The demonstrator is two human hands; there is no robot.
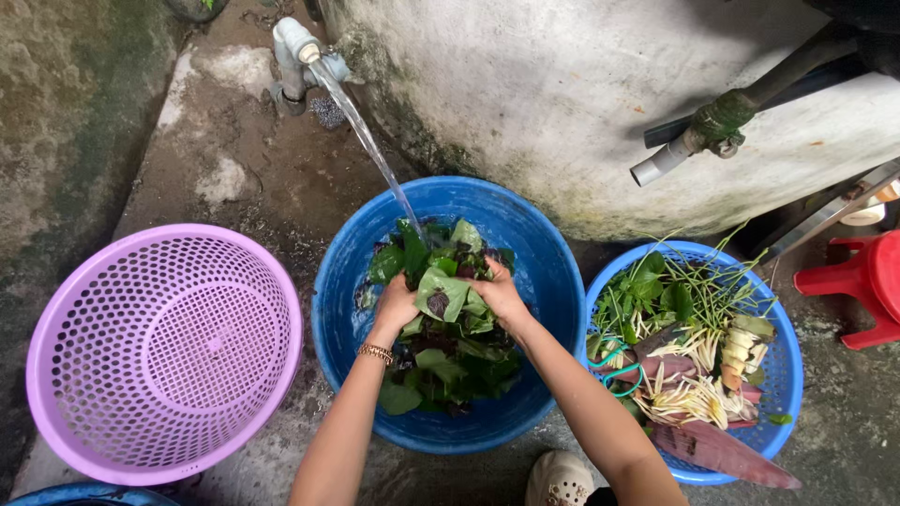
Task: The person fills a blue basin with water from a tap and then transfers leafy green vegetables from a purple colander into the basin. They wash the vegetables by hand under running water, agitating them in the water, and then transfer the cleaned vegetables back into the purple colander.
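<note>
A blue basin stands on the wet concrete ground, holding water and a heap of green and purple leaves. My left hand and my right hand both grip a bunch of those leaves above the basin's middle. A gold bracelet sits on my left wrist. Water pours in a thin stream from a grey tap at the back and lands on the leaves just beyond my hands.
An empty purple perforated basket lies to the left. A blue basket on the right holds herbs, stalks and a banana blossom. A red plastic stool, a pipe and a concrete tank wall stand behind. My shoe is near the front.
</note>
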